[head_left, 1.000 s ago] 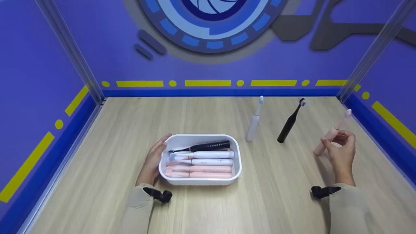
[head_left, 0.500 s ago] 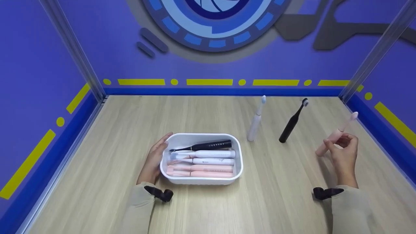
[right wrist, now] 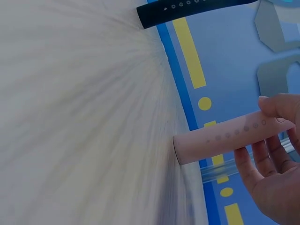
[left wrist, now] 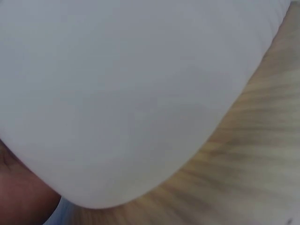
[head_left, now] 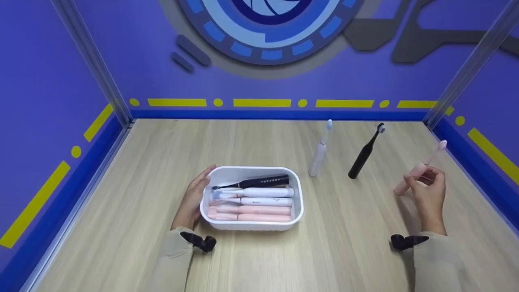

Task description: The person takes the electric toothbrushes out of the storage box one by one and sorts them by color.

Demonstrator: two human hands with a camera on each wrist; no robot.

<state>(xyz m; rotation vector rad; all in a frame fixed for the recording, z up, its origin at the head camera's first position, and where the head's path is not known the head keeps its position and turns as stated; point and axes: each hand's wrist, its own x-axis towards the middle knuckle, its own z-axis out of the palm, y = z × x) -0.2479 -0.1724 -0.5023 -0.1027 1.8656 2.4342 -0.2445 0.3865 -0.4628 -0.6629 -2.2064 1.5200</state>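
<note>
At the right of the table, my right hand [head_left: 429, 194] pinches a pink electric toothbrush [head_left: 414, 173] by its handle, thumb on one side and fingers on the other. The brush is upright, its base right at the tabletop. In the right wrist view, a row of small marks runs along the pink handle [right wrist: 234, 137]. My left hand [head_left: 191, 202] holds the left end of a white plastic bin [head_left: 251, 226]; its thumb lies at the rim and its fingers reach round the back corner. The bin's wall [left wrist: 122, 103] fills most of the left wrist view.
Inside the bin lie a black toothbrush [head_left: 263, 181], white ones [head_left: 267, 192] and pink ones [head_left: 265, 210], side by side. A white toothbrush [head_left: 318, 159] and a black toothbrush [head_left: 361, 161] stand upright between bin and right hand. Blue printed walls [head_left: 259, 89] enclose the table.
The pink toothbrush head has tipped slightly to the right with my right hand since a second ago. The whole head view has shifted a little. My left hand still holds the bin.
</note>
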